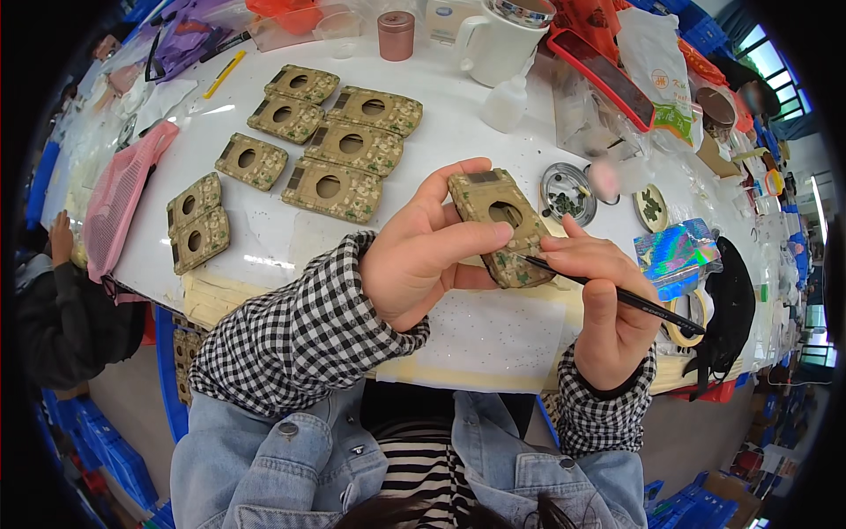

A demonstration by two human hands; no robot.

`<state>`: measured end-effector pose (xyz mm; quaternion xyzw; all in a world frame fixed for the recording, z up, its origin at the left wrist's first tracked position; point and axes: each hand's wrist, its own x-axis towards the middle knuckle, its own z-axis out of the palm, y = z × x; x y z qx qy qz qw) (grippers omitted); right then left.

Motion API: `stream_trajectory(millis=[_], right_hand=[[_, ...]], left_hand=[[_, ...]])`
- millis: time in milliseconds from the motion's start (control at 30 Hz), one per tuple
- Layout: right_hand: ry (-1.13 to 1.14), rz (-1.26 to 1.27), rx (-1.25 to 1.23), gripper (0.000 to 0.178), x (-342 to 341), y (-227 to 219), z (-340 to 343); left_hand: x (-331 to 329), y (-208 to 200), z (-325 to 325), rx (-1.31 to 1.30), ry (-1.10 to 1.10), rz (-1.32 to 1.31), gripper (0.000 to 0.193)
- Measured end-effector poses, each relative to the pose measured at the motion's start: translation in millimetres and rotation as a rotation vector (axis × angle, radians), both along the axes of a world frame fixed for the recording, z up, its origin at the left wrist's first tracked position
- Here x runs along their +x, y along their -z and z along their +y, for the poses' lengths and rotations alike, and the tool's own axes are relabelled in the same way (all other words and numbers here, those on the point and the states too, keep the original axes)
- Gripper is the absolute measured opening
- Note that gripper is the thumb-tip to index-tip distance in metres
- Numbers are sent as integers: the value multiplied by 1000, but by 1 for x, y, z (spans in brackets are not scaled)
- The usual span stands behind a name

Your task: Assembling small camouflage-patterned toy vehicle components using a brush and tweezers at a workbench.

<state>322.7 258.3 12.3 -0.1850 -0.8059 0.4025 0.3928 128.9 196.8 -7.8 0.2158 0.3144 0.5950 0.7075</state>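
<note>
My left hand (pixel 432 251) grips a camouflage-patterned model tank hull (pixel 529 231) with a round hole in its top. Its thumb presses beside the hole, and the other fingers go behind the piece. In my right hand (pixel 608 300) is a pair of slim black tweezers (pixel 648 304), pinched between thumb and fingers. Their fine tip touches or almost touches the hull's near end; whether a small part sits in the tip is too small to tell. More hulls of the same kind (pixel 352 147) lie left of my hands in loose groups, and two (pixel 201 241) rest at the far left.
Right of my hands stand a round metal dish (pixel 567 189) and a pale lid (pixel 651 208), both with dark green bits. Behind are a small white bottle (pixel 505 104), a white mug (pixel 500 44) and a red-cased phone (pixel 602 79). A pink mesh pouch (pixel 128 198) lies left.
</note>
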Motion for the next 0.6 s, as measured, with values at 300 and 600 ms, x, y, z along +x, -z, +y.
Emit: stream_trajectory(millis=[300, 600], right_hand=[[0, 1, 2, 22, 1, 1, 0], [-10, 22, -7, 22, 0, 0, 0]], left_hand=[[0, 1, 0, -2, 5, -8, 68], [1, 0, -1, -11, 10, 30, 62]])
